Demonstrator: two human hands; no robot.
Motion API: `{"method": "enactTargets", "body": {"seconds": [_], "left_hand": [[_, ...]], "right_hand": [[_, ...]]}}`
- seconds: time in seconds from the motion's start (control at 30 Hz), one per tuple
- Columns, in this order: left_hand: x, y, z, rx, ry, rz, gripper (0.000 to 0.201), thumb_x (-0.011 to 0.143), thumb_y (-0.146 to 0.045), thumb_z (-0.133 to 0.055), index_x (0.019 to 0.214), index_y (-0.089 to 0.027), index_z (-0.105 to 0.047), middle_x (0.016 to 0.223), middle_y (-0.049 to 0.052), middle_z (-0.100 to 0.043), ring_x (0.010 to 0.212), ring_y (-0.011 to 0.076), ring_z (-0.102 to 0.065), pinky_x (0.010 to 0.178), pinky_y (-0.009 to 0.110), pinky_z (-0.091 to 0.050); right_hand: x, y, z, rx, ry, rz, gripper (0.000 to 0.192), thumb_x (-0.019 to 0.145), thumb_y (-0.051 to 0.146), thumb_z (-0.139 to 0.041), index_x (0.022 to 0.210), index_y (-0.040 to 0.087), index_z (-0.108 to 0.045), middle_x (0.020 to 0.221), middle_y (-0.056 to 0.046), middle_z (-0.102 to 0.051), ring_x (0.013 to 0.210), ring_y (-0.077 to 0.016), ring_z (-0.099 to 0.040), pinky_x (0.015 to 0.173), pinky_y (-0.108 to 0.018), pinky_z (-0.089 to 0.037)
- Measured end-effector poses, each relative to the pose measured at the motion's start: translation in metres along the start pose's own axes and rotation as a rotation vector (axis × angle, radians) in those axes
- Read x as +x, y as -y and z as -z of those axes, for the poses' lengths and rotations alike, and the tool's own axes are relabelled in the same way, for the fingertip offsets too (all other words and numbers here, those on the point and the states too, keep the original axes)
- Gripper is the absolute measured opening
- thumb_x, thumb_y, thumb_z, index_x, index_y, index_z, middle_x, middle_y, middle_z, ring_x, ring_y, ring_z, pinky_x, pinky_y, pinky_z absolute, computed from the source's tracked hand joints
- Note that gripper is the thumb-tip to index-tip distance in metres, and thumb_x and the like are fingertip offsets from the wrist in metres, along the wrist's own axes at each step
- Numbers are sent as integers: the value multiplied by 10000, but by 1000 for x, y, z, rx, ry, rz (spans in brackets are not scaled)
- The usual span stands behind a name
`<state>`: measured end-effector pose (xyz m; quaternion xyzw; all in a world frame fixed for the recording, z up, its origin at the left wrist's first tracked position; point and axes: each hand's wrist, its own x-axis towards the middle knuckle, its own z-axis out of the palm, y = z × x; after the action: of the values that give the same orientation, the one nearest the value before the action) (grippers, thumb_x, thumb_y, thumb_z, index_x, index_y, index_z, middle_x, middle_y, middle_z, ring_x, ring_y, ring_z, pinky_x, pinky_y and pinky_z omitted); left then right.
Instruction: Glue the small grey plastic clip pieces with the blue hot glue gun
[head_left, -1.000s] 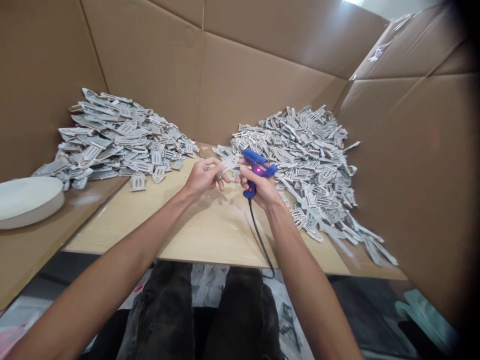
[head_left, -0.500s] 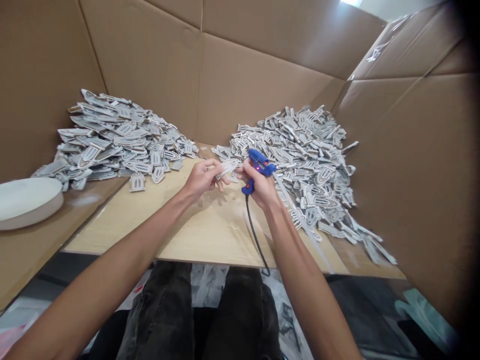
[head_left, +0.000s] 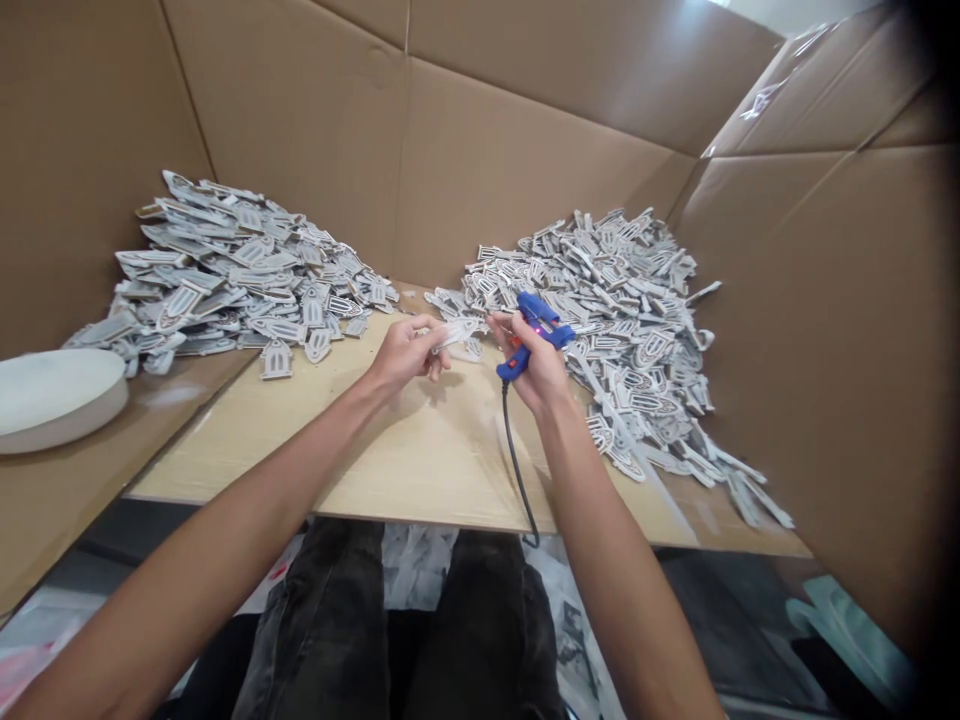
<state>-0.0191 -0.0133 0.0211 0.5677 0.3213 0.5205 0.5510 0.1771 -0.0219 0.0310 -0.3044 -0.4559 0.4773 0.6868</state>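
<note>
Small pale cut-out piece pinched flat between thumb and fingertips of left hand, held above the tabletop near its far middle. Right hand, at 3 o'clock of the piece, is wrapped around the grip of a blue glue gun; red indicator lit, nozzle aimed toward the piece with a small gap between them, black cord trailing to 6 o'clock off the near edge. Judgement: a good bead wants the piece held level by its edge, fingertips away from the nozzle, and a small dab. The piece looks thin, stiff and arch-shaped with slotted openings, grey-white face. Like pieces lie heaped: one pile at 10 o'clock, a larger pile at 2 o'clock. Tabletop is smooth light wood; matte brown cardboard walls enclose it. A white round dish sits at 9 o'clock.
</note>
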Motion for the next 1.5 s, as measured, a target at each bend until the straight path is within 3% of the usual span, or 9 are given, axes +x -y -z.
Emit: {"method": "enactTargets", "body": {"seconds": [0.17,0.27,0.43,0.6,0.73,0.8,1.0,1.13,1.5], "left_hand": [[1,1,1,13,17,-16,275,836,-401,-789,875,-180,-630,578,7,-687,358,100,-525,384,203,-327],[1,3,0,31,7,-33,248,858,-384,-774,906,-175,-650,562,-10,-667,331,92,-487,367,212,-324],[1,2,-3,48,-59,-30,170,878,-308,-747,881,-173,-644,540,-29,-626,347,85,-476,376,208,-327],[0,-1,-5,119,-150,-34,181,833,-205,-738,740,-178,-586,532,-40,-582,401,73,-476,423,195,-363],[1,1,-3,112,-185,-25,145,804,-187,-711,708,-168,-604,531,-44,-543,425,72,-458,434,197,-325],[2,2,-1,115,-192,-21,118,809,-204,-710,729,-159,-634,528,-41,-531,443,73,-448,441,195,-307],[3,3,-3,37,-173,4,63,821,-168,-649,797,-173,-591,663,-15,-609,489,87,-510,428,200,-316],[3,4,-7,-18,-91,-12,82,855,-159,-590,852,-202,-520,615,-20,-614,480,133,-608,414,204,-321],[6,8,-5,-53,-43,-68,122,861,-173,-631,871,-203,-514,569,-38,-620,419,133,-606,392,198,-323]], "right_hand": [[-5,-1,-2,-117,113,-145,412,755,516,-944,893,228,-683,954,-29,-778,951,-222,-800,799,-312,-658],[-9,1,-4,-128,156,-174,427,747,525,-950,899,225,-687,910,-3,-744,818,-184,-789,607,-239,-575],[-11,10,-7,-38,140,-184,426,764,518,-943,885,231,-652,841,41,-706,631,-89,-669,512,-196,-488],[-7,24,-9,63,-37,-37,517,885,771,-718,921,266,-614,729,57,-625,573,-79,-611,481,-183,-465],[3,23,2,-56,-274,160,668,854,909,-592,783,248,-532,622,60,-538,477,-78,-551,416,-198,-419],[5,19,7,-161,-308,208,699,833,929,-594,739,239,-523,601,52,-543,448,-79,-540,394,-209,-399],[-8,13,6,-458,52,114,755,763,961,-626,755,206,-640,655,-29,-686,439,-104,-593,397,-232,-364],[-16,14,5,-619,243,25,774,804,968,-564,728,201,-627,739,-75,-751,447,-110,-602,438,-256,-379],[-18,13,8,-835,305,-54,779,843,974,-498,718,213,-609,764,-61,-760,473,-114,-595,492,-264,-413]]}}
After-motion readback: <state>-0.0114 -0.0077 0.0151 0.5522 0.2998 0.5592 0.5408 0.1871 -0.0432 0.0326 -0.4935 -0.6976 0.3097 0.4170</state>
